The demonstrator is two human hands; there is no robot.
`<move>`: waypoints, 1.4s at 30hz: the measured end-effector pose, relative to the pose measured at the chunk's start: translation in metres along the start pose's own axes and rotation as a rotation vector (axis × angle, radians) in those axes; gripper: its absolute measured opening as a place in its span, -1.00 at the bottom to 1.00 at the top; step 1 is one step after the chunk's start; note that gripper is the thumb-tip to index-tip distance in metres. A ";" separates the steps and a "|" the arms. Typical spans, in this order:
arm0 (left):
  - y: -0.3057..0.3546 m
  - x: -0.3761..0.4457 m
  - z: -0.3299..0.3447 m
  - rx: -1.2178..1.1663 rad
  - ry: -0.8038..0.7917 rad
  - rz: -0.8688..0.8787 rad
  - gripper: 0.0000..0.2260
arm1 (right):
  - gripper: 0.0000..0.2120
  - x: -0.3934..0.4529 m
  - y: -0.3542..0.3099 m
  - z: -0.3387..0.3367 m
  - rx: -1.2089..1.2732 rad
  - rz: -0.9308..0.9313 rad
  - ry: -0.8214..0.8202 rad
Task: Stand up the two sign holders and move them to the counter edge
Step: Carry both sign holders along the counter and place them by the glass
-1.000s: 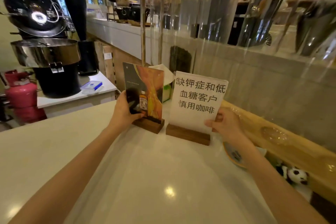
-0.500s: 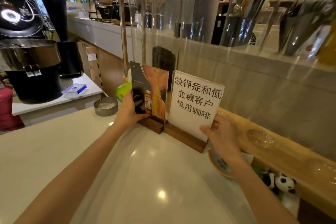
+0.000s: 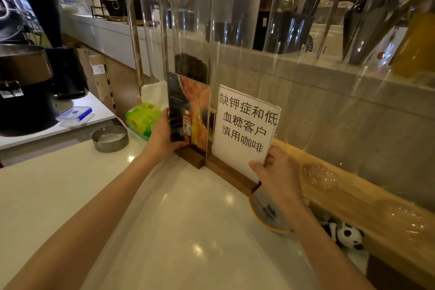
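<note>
Upright | left hand [image 3: 162,139] grips glossy acrylic sign [image 3: 188,113] | right hand [image 3: 277,172] grips paper sign [image 3: 244,127]

1. The white paper sign [image 3: 246,128], standing in a wooden-based holder [image 3: 229,173], carries three lines of black Chinese print: 缺钾症和低 / 血糖客户 / 慎用咖啡.
2. The dark-and-orange poster sign [image 3: 188,113] in the second holder has a small line of pale lettering on its dark half, too small to read; the bottle pictured on it wears a label with characters that stay blurred.
3. The green tissue pack [image 3: 141,119] shows a red mark and small red print, unreadable.
4. The blue-lidded plastic box [image 3: 75,114] bears pale lettering, illegible.
</note>
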State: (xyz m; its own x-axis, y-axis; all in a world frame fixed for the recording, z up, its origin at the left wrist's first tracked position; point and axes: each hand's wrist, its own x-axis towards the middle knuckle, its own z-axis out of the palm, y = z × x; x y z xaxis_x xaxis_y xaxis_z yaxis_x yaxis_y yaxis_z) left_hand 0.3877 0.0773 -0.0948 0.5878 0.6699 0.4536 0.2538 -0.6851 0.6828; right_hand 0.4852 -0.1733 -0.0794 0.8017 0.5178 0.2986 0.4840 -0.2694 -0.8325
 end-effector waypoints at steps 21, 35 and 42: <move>0.019 -0.014 0.003 0.235 -0.139 -0.115 -0.31 | -0.63 0.039 -0.070 -0.042 0.078 -0.180 -0.063; 0.025 -0.046 0.011 0.216 -0.239 -0.145 -0.71 | -0.62 0.116 -0.155 0.025 -0.463 -0.514 -0.453; 0.021 -0.045 0.016 0.220 -0.219 -0.147 -0.72 | -0.78 0.123 -0.152 0.033 -0.426 -0.509 -0.427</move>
State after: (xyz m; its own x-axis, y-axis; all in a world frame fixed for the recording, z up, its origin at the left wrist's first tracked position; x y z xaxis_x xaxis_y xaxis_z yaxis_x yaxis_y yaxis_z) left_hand 0.3791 0.0279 -0.1099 0.6776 0.7050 0.2095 0.4934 -0.6470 0.5814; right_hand 0.4990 -0.0417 0.0689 0.2832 0.9049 0.3178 0.9171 -0.1585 -0.3658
